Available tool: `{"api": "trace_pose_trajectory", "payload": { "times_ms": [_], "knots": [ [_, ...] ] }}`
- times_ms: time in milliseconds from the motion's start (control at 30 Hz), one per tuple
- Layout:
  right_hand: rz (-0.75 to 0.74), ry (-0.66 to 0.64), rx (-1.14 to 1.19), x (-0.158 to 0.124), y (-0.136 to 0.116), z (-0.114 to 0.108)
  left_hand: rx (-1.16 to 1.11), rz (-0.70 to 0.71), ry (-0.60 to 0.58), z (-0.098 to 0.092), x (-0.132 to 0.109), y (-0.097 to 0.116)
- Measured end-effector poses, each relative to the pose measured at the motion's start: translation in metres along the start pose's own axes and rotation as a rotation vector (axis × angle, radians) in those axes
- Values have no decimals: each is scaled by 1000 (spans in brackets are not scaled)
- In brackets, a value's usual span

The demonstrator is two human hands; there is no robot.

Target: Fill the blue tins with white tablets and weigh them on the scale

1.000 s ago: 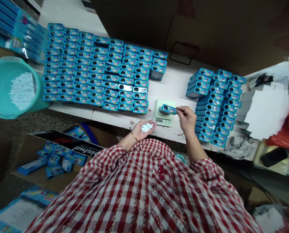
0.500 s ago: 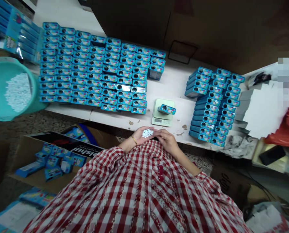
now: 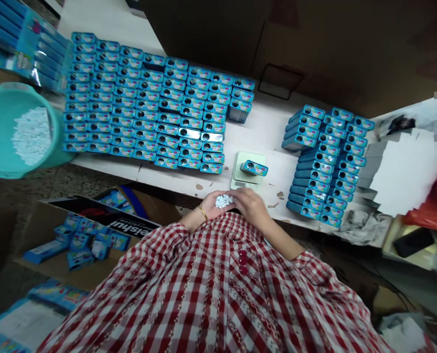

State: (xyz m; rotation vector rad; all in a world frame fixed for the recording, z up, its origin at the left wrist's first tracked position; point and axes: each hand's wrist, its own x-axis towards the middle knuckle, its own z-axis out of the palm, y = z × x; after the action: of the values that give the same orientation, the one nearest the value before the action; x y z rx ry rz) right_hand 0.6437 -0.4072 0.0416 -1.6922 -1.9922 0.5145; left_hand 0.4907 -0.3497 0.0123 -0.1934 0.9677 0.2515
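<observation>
My left hand (image 3: 214, 206) lies palm up at the table's front edge, cupped round a small heap of white tablets (image 3: 223, 200). My right hand (image 3: 251, 205) is beside it, fingertips reaching into the heap; its fingers are blurred and partly hidden. Just beyond both hands a pale green scale (image 3: 248, 170) carries one blue tin (image 3: 254, 168) with a round hole in its lid. Both arms wear red-and-white checked sleeves.
Several rows of blue tins (image 3: 145, 105) cover the left of the white table (image 3: 266, 127); stacked tins (image 3: 323, 162) stand right of the scale. A teal tub (image 3: 5, 162) of white tablets sits far left. A cardboard box (image 3: 86, 235) with blue packs lies on the floor. White flat cartons (image 3: 398, 171) lie right.
My right hand left the tin on the scale and drew back to the tablets in my left palm, where it stays. The left hand has hardly moved.
</observation>
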Motion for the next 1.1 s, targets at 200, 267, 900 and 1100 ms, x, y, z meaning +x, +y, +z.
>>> {"api": "trace_pose_trajectory", "payload": {
  "times_ms": [200,267,900,1100],
  "knots": [
    [-79,-289,-156,-19,-21,22,-9,-62,49,-8,7,-4],
    [-132,-289,-143,-22,-16,21,19,-79,33,-11,8,-5],
    [245,191,83,37,41,-23,84,53,-61,16,15,8],
    [268,130,-26,53,52,-20,46,51,-21,7,10,6]
  ]
}}
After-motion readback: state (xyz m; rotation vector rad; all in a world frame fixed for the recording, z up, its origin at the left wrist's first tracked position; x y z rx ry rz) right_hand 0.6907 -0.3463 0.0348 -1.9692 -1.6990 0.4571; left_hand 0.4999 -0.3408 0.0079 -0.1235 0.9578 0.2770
